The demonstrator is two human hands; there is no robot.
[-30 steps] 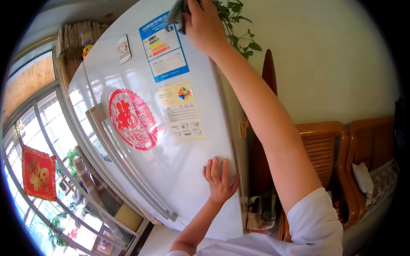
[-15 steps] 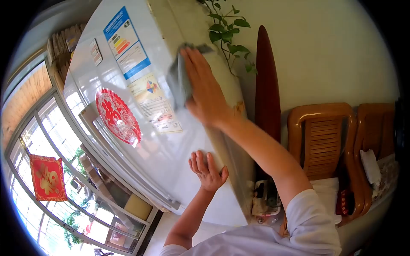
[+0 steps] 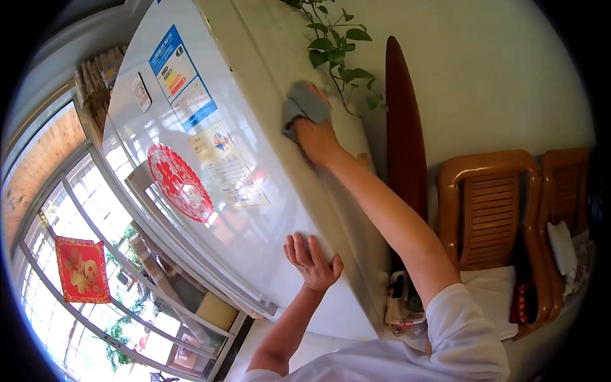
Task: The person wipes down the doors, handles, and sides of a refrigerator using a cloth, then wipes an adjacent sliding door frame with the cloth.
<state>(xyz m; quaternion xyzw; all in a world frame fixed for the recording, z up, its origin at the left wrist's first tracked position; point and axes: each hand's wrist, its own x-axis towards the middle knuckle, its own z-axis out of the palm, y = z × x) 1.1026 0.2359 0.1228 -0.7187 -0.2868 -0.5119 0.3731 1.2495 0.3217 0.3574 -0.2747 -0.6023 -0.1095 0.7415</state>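
Fingers of the right hand (image 3: pixel 316 140) bend round a bunched grey cloth (image 3: pixel 303 108), which lies against the side of the refrigerator (image 3: pixel 289 204) beneath them. Lower, the left hand (image 3: pixel 313 262) rests on its front, fingers extended, slightly parted, grasping nothing. Up and right of the cloth-holding fingers hang plant leaves (image 3: pixel 336 56); farther rightward stands a wooden chair (image 3: pixel 489 216).

Through the head camera I have my right arm (image 3: pixel 388 210) stretched long, slanting up and leftward, with only a slight bend at the elbow. My right hand (image 3: pixel 317 140) is the higher of the two, its fingers partly covered and clasped on what it holds. My left arm (image 3: pixel 285 337) rises from the lower edge to my left hand (image 3: pixel 312 264), which is spread flat, back towards me, fingers pointing up, thumb (image 3: pixel 337 263) out to the right.
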